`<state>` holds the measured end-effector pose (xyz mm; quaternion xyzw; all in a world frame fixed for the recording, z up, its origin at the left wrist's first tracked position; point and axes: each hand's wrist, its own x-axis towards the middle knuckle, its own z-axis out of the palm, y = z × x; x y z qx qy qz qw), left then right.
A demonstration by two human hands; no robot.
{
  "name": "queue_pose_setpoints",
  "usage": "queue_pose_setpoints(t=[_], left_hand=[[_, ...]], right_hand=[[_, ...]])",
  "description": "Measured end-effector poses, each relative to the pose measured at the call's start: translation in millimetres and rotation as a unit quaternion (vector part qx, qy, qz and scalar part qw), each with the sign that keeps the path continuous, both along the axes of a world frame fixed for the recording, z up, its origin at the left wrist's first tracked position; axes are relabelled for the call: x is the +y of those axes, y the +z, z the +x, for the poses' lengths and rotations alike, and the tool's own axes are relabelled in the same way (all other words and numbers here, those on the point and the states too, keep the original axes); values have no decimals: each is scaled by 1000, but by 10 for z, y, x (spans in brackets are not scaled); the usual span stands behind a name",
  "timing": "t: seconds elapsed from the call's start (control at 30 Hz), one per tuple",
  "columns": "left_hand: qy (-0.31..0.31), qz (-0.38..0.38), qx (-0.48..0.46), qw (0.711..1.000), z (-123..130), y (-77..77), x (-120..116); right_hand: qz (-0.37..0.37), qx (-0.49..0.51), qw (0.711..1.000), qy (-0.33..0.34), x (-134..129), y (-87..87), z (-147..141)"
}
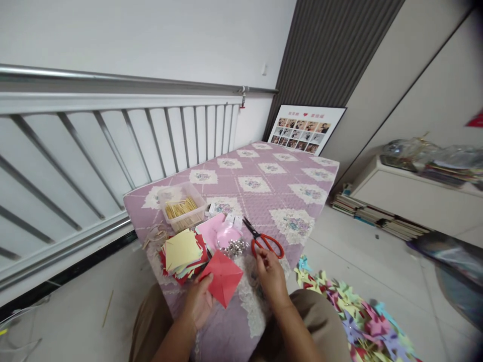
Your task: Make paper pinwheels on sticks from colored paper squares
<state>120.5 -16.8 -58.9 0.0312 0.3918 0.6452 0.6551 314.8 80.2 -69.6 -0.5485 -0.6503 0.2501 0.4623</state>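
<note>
A red paper square with cut lines toward its middle is held at its left edge by my left hand. My right hand is beside the handles of the red-handled scissors, its fingers drawn together; what they hold, if anything, is too small to make out. A pile of small silvery pieces lies just beyond the red square, by a clear pink-looking dish. Stacked yellow and red paper squares sit to the left, next to pink paper.
A clear plastic box of thin wooden sticks stands at the table's left. The cloth-covered table meets a radiator. Many colored paper pinwheels lie on the floor at right. A photo board leans behind.
</note>
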Motion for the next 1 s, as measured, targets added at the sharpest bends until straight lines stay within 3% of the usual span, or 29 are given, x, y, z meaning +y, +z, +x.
queue_pose_setpoints(t=[0.13, 0.3, 0.5, 0.7, 0.8, 0.87, 1.0], left_hand=[[1, 8, 6, 1000, 1, -18, 0], [17, 9, 21, 1000, 1, 10, -9], [20, 14, 14, 1000, -27, -42, -16], [10, 21, 67, 997, -45, -86, -45], [2, 25, 86, 996, -47, -60, -64], [-2, 25, 98, 995, -49, -53, -75], [14, 40, 88, 995, -47, -81, -88]], right_hand=[[27, -108, 994, -1, 344, 131, 176], [21, -211, 977, 3, 465, 72, 197], [-13, -271, 962, 7, 299, 79, 246], [-68, -250, 965, 37, -157, 220, 490], [-124, -179, 975, 53, -489, 311, 610], [-209, 1, 976, 67, -736, 361, 657], [-310, 320, 888, 112, -1234, 406, 603]])
